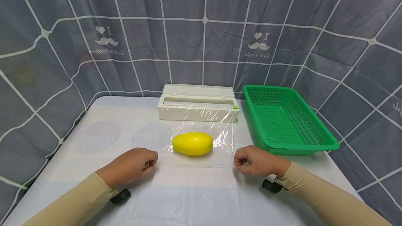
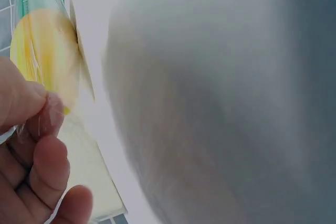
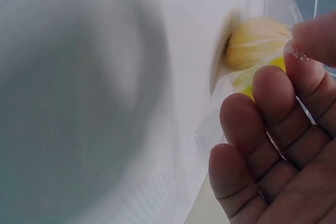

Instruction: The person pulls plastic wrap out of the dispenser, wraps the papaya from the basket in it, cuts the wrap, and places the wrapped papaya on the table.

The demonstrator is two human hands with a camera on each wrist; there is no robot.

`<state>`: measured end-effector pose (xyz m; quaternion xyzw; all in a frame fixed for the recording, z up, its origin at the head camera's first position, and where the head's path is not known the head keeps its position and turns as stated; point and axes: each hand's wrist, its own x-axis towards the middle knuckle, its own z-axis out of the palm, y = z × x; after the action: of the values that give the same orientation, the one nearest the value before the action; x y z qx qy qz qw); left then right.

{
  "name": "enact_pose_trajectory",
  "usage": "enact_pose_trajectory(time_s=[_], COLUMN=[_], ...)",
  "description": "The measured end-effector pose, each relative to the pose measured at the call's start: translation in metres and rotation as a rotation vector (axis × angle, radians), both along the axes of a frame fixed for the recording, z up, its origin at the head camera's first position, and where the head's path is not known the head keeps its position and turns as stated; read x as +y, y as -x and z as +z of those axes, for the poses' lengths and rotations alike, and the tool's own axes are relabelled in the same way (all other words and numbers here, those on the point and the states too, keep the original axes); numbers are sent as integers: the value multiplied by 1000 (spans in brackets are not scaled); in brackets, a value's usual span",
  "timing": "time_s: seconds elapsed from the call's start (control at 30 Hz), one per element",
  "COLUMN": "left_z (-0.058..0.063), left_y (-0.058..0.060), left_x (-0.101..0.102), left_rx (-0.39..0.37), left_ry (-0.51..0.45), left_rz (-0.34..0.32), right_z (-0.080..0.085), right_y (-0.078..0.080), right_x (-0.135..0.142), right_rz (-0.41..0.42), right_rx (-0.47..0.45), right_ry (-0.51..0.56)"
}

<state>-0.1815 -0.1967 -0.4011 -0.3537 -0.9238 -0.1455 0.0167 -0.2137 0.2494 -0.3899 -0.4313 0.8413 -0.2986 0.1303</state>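
Note:
A sheet of clear cling film stretches from the white film dispenser toward the person. Under it, on the table, lies a smooth yellow fruit, shaped like a papaya, which shows through the film in both wrist views. At the sheet's near left corner the left hand pinches the film between thumb and index finger. Its other fingers are curled. On the opposite side, the right hand pinches the near right corner, with film caught at the thumb and index fingertip. Neither hand touches the fruit.
The dispenser's lid stands raised at the back, and a green slider sits at its right end. A green perforated basket stands right of the film, close to the right hand. Grey checked curtain surrounds the white table.

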Motion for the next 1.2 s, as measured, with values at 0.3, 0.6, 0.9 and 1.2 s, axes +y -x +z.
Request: enact_pose_trajectory(time_s=[0.3,0.6,0.9,1.2], left_z=[0,8,20,31], left_y=[2,2,3,8], left_x=[-3,-3,-7,-7], left_rx=[-45,-52,-5,8], left_ry=[1,-8,-25,-38], left_rz=[-16,22,8,57], right_z=[-1,-1,3,7], right_y=[1,2,3,7], right_x=[2,4,5,4], right_rz=[-8,-36,-41,-109], right_rx=[6,57,84,141], right_ry=[16,27,69,114])
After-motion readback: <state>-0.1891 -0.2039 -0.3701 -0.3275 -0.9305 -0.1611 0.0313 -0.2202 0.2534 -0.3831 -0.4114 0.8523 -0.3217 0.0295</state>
